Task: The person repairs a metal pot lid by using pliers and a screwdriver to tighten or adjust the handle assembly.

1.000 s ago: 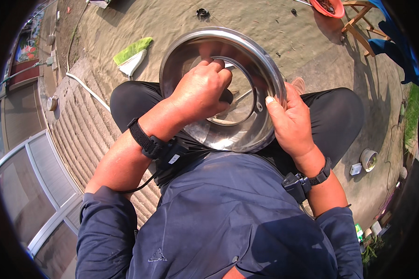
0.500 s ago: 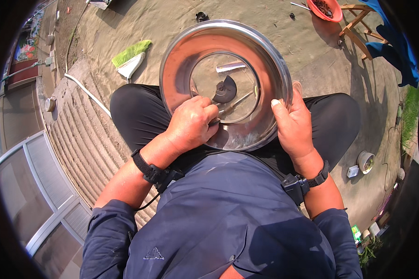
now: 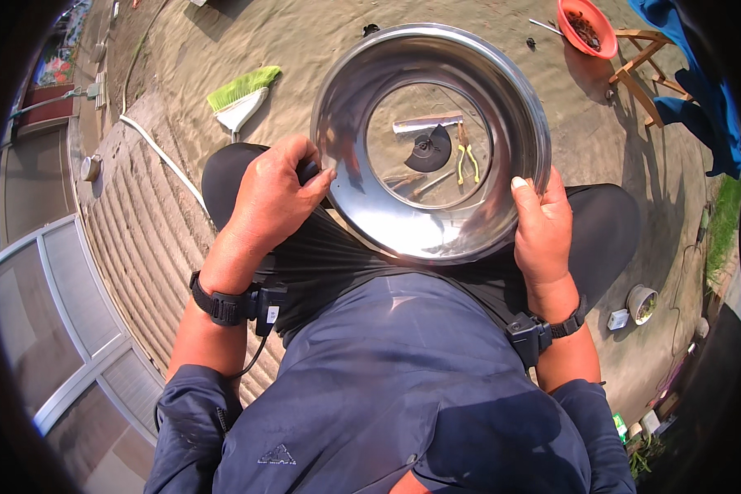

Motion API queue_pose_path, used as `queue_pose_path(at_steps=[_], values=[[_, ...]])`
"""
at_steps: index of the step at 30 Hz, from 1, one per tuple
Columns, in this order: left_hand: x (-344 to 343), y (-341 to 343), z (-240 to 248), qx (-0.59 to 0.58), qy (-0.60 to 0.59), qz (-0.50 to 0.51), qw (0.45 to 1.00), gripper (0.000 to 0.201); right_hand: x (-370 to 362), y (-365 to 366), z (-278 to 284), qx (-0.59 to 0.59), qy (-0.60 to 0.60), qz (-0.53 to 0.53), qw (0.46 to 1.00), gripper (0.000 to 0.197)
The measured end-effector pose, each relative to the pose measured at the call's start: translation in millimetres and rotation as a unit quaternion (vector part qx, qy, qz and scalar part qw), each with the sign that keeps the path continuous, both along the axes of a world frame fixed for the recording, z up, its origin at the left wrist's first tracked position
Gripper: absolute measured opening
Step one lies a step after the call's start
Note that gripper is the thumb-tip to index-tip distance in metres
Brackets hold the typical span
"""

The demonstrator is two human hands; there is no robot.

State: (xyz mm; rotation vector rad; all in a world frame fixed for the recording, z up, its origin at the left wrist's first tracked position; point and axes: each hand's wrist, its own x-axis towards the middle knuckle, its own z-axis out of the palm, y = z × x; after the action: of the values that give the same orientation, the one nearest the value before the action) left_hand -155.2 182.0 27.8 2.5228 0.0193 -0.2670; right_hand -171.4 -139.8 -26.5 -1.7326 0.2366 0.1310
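Observation:
A wide, shiny metal ring, which looks like a pot lid with a see-through round middle (image 3: 436, 243), is held tilted above my lap. At its centre shows a black disc (image 3: 429, 149) with a piece gone from its edge. My right hand (image 3: 545, 226) grips the rim, thumb on top. Beside the opposite rim, my left hand (image 3: 276, 193) is closed on a small black piece (image 3: 307, 171), mostly hidden by the fingers. Through the middle I see pliers (image 3: 468, 163) with yellow-green handles, a long pale strip (image 3: 427, 123) and a stick-like tool (image 3: 433, 184).
A green-bristled broom head (image 3: 245, 97) lies ahead on the left. Far right, a red bowl (image 3: 587, 29) with dark scraps stands by a wooden-legged seat (image 3: 636, 78) draped in blue cloth. A small pot (image 3: 642, 304) and a white box (image 3: 618, 319) sit on the right.
My left hand has drawn back from the see-through middle to outside the left rim. The lid has shifted right and turned, and the pliers now show through it.

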Motion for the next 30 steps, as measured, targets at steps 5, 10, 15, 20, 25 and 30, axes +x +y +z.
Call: queue_pose_path(at_steps=[5, 10, 15, 20, 25, 30], values=[[2.2, -3.3, -8.1, 0.098, -0.163, -0.057, 0.980, 0.023, -0.1, 1.1, 0.5, 0.051, -0.021, -0.004, 0.998, 0.029], [0.8, -56.5, -35.0, 0.011, -0.145, -0.103, 0.984, 0.037, 0.2, 6.3, 3.7, 0.052, -0.020, -0.004, 0.998, 0.029], [2.7, -85.6, -58.8, 0.031, -0.105, -0.033, 0.993, 0.050, -1.8, 15.9, 0.0, 0.030, -0.016, 0.001, 0.999, 0.025], [8.7, -98.9, -68.8, 0.000, -0.008, 0.040, 0.999, 0.049, -3.6, 22.1, 4.6, 0.025, 0.035, 0.020, 0.999, 0.033], [14.4, -99.5, -62.2, -0.074, 0.082, 0.109, 0.988, 0.043, -3.7, 25.4, 3.9, 0.055, 0.036, 0.022, 0.998, 0.035], [12.8, -94.8, -60.2, -0.060, 0.020, 0.059, 0.996, 0.043, -0.1, 29.8, 5.7, 0.032, -0.001, -0.006, 0.999, 0.017]])
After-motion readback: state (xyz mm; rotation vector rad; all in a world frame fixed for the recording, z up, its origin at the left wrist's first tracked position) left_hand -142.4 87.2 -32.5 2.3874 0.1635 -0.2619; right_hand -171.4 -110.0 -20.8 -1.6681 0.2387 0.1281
